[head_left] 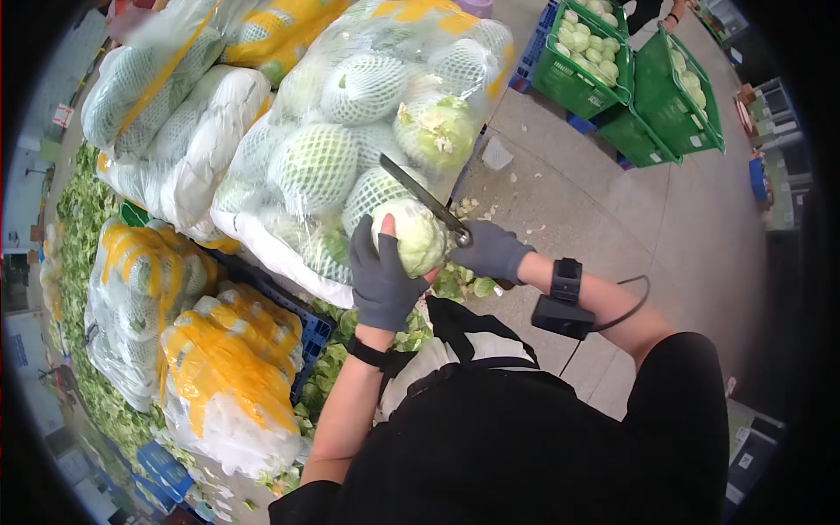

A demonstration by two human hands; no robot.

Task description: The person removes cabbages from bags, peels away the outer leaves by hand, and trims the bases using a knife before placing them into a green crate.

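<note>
A pale green cabbage [408,234] rests in my left hand [382,278], whose gloved fingers are spread round its left side and underside. In my gloved right hand [491,251] is a knife [416,192], gripped at the handle. Its dark blade slants up and left across the top of the cabbage. Just beyond both hands lies a large clear bag [293,232] of cabbages in white foam nets. One unwrapped cabbage [435,133] with ragged outer leaves sits on top of this bag.
Green crates [582,66] of trimmed cabbages stand at the upper right; a person's hand [670,23] is at one crate. More bagged cabbages [232,350] lie on a blue pallet [312,337] at the left. Loose leaves [114,350] cover the floor there.
</note>
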